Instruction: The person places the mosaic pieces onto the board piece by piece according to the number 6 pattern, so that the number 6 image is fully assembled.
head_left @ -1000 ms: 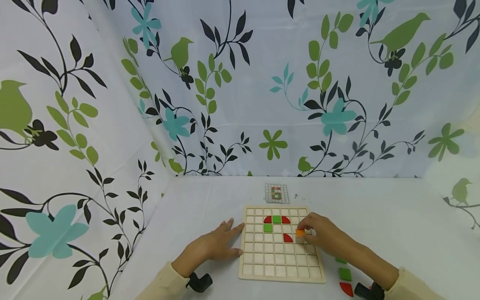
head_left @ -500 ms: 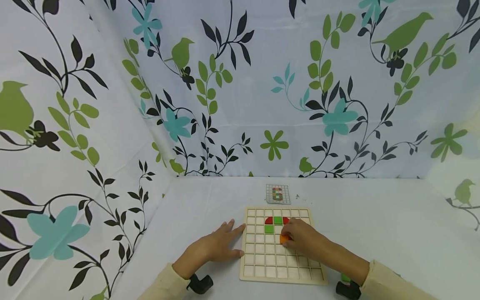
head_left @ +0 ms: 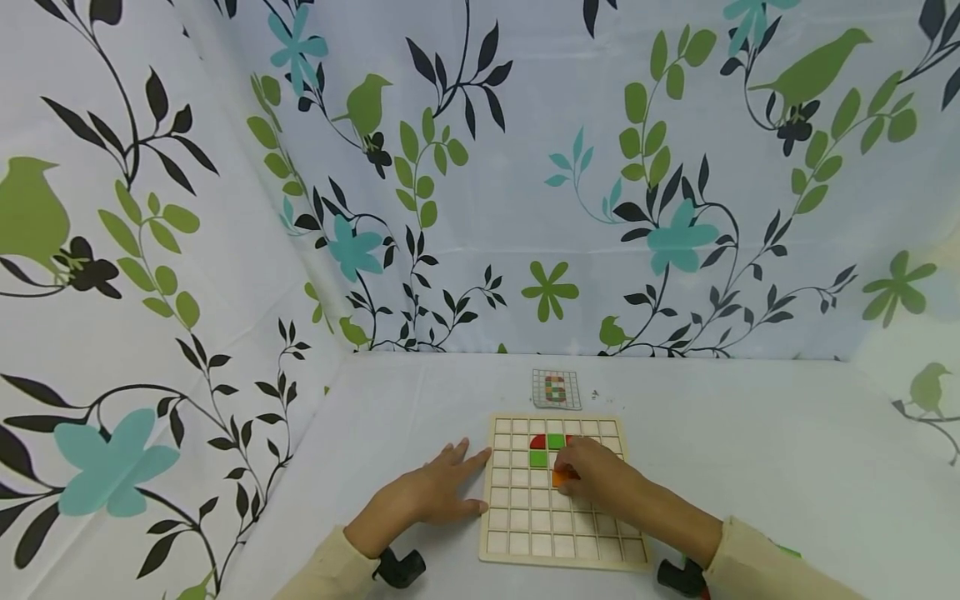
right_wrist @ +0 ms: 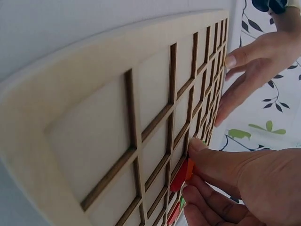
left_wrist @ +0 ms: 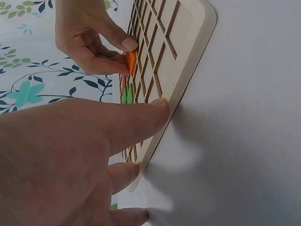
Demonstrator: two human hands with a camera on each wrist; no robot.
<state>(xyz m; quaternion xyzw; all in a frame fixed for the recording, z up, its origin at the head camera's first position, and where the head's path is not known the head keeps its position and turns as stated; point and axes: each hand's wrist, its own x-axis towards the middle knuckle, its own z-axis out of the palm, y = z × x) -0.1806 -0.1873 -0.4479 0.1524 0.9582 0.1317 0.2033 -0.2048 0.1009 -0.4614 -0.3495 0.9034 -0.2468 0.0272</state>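
A wooden grid board [head_left: 517, 546] lies on the white table. My right hand [head_left: 600, 479] pinches an orange tile [head_left: 558, 479] between thumb and fingers, low over a cell near the board's middle; in the left wrist view the orange tile [left_wrist: 131, 60] stands at the grid. Beside it in the right wrist view sits a red tile [right_wrist: 179, 177]. Further up, a red quarter-round tile [head_left: 537, 442], a green square tile [head_left: 556, 441] and another green tile [head_left: 538, 458] fill cells. My left hand [head_left: 438, 487] has its fingers spread, thumb and fingertip touching the board's left edge.
A small card with a printed coloured grid pattern [head_left: 557, 389] lies behind the board. Green and red bits of loose tiles show around the right sleeve [head_left: 765, 567], mostly hidden. A patterned curtain [head_left: 480, 208] hangs behind the table and along the left.
My right hand has carried the orange tile leftward from the board's right side to near its middle, now covering the red tile there. The left hand has stayed at the edge.
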